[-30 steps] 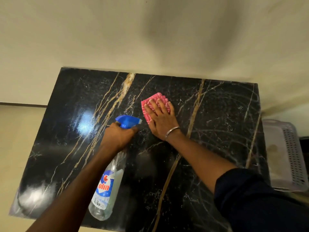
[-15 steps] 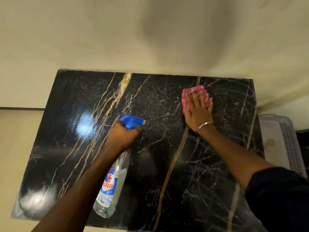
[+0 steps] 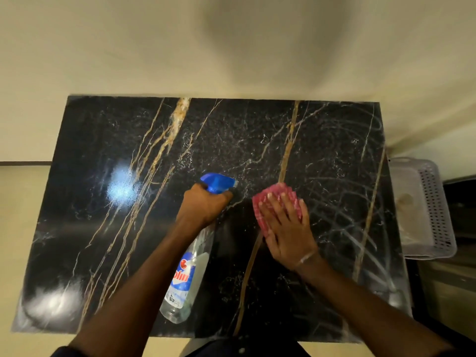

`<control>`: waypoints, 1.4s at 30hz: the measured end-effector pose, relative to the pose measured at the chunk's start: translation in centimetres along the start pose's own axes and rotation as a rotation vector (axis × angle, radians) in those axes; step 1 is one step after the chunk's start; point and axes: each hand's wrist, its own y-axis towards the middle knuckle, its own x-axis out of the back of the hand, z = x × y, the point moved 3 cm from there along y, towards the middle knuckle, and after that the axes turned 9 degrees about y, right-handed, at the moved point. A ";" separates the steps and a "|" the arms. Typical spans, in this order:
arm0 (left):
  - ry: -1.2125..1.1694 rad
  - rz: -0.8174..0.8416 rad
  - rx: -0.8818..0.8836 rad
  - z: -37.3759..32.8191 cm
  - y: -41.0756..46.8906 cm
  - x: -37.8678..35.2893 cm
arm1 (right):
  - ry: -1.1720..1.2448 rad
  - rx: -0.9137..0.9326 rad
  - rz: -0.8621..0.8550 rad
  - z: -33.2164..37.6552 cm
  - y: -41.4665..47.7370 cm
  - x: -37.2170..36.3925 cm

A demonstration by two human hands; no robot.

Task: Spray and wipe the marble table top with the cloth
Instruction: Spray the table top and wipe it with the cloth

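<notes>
The black marble table top (image 3: 108,240) with gold veins fills the middle of the view. My left hand (image 3: 203,206) grips the neck of a clear spray bottle (image 3: 188,276) with a blue trigger head, held above the table's centre, nozzle pointing right. My right hand (image 3: 286,225) lies flat with straight fingers on a folded pink cloth (image 3: 265,202), pressing it onto the marble just right of the bottle's nozzle. Curved wipe streaks show on the right part of the top.
A pale wall stands behind the table's far edge. A white perforated plastic basket (image 3: 432,210) sits off the table's right edge. Beige floor shows to the left. Bright light reflections lie on the left part of the marble.
My right hand slid the cloth from the centre up to the far right, then back toward me near the bottle's nozzle. My left hand with the bottle drifted slightly right.
</notes>
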 end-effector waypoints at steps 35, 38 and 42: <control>-0.018 -0.022 -0.114 3.5 -9.4 -3.3 | 0.031 0.028 -0.025 1.8 -10.9 -3.1; -0.001 -0.038 -0.090 5.2 -10.4 -3.4 | 0.041 -0.094 -0.072 0.2 -5.5 -1.7; 0.009 -0.070 -0.089 6.7 -11.4 -3.8 | 0.062 -0.271 -0.063 -0.7 0.9 -0.1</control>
